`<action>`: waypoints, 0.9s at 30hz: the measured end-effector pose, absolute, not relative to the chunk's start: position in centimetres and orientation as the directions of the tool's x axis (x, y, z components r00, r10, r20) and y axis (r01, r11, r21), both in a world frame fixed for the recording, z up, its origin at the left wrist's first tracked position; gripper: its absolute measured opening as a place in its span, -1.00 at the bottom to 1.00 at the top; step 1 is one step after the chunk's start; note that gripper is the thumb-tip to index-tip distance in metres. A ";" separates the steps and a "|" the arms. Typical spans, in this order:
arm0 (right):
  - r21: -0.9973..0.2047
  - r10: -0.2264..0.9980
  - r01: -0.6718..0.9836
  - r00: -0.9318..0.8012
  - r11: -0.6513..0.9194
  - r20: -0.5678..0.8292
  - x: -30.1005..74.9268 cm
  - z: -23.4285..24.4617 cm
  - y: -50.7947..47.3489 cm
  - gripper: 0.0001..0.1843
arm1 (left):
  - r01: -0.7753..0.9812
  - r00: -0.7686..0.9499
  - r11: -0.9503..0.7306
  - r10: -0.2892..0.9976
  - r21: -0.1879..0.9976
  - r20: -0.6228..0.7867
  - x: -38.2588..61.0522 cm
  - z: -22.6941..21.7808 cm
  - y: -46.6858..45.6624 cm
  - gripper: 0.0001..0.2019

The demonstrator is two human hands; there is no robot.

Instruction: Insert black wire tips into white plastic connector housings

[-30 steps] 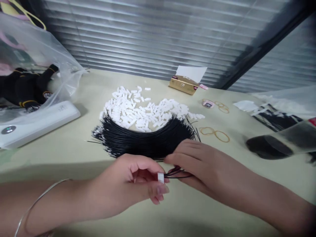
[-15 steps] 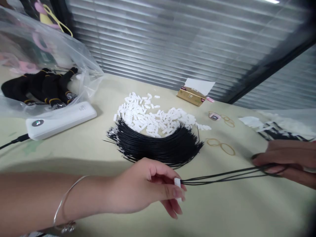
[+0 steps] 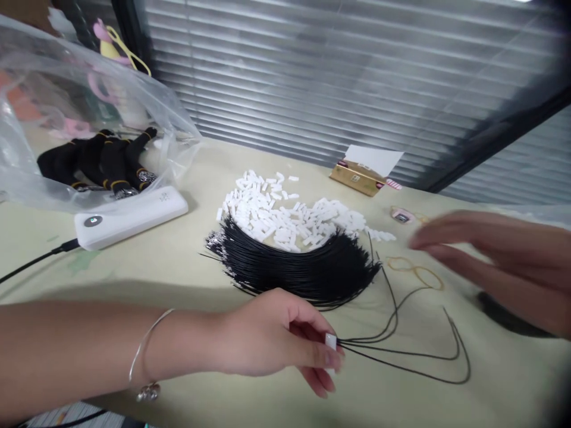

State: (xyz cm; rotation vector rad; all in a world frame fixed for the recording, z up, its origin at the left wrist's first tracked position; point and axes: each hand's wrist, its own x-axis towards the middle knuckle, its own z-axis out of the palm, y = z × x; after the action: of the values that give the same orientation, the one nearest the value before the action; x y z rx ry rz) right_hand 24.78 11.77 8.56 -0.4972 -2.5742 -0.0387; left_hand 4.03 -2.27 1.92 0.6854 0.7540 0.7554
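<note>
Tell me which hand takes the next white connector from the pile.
Right, probably: the right hand is empty and close to the white connectors, while the left hand pinches a connector with black wires attached.

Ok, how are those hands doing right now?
Left hand pinching white connector, black wires trailing. Right hand open, empty. Rubber bands close by the wires.

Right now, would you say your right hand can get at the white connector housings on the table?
Probably yes. Your right hand is open and seems empty, with its fingertips close to the right end of the white connector housings. Nothing appears to stand between them, and the black wire bundle lies along the heap's nearer edge, not in that path.
</note>
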 end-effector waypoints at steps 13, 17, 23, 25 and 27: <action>-0.369 0.292 0.210 -0.939 0.905 0.183 9.0 4.6 8.4 -0.79 | -0.316 0.516 0.603 0.757 0.733 -0.400 3.6 1.7 -2.3 -0.67; -0.386 0.408 0.303 -0.885 0.871 0.226 12.7 6.5 9.5 -0.74 | -0.274 0.512 0.567 0.770 0.776 -0.382 3.7 1.9 -2.8 -0.72; -0.322 0.666 0.584 -0.665 0.745 0.338 21.9 9.1 13.0 -0.79 | 0.139 0.477 0.454 0.748 0.880 -0.462 3.8 2.7 -3.6 -0.90; -0.315 0.717 0.647 -0.586 0.694 0.378 24.6 8.9 13.6 -0.80 | 0.215 0.456 0.427 0.751 0.878 -0.477 3.8 2.6 -3.6 -0.89; -0.324 0.743 0.674 -0.543 0.664 0.391 26.6 7.8 14.0 -0.81 | 0.176 0.463 0.473 0.734 0.863 -0.497 3.8 2.0 -3.8 -0.86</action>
State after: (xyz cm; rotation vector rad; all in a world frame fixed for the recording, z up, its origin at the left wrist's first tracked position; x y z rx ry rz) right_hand 26.64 13.98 7.83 -1.0986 -2.3793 0.1834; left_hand 3.82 -3.77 1.98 1.0524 1.0634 0.4341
